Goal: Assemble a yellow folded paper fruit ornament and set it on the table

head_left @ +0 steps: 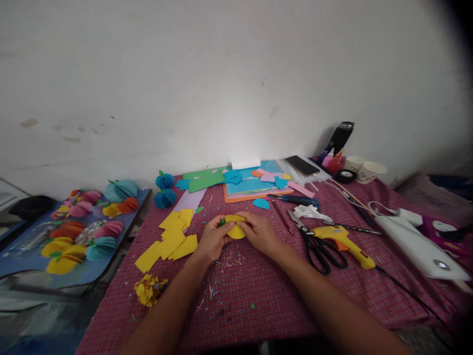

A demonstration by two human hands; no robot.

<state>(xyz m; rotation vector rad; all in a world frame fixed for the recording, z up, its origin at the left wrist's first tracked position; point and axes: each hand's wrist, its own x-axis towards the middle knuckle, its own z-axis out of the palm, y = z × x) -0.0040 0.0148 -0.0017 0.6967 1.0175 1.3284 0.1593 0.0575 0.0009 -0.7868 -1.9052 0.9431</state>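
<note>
A small yellow paper craft (pixel 235 231) made of rounded folded pieces is held between both hands over the middle of the table. My left hand (pixel 213 240) pinches its left side, where a bit of green paper (pixel 222 222) shows by the thumb. My right hand (pixel 260 232) grips the right side with thumb and fingers. Several yellow paper rectangles (pixel 173 240) lie left of my left hand. Below them sits a crumpled yellow paper ball (pixel 149 290). Black-handled scissors (pixel 314 241) and a yellow hot glue gun (pixel 347 241) rest to the right of my right hand.
Coloured paper sheets (pixel 244 185) are stacked at the back, beside a phone (pixel 302 165). Blue paper pumpkins (pixel 164 190) stand at the back left. More paper pumpkins (pixel 101 248) fill a blue side table. Paper cups (pixel 371 171), a black bottle (pixel 340 138) and a white power bank (pixel 421 246) are at right.
</note>
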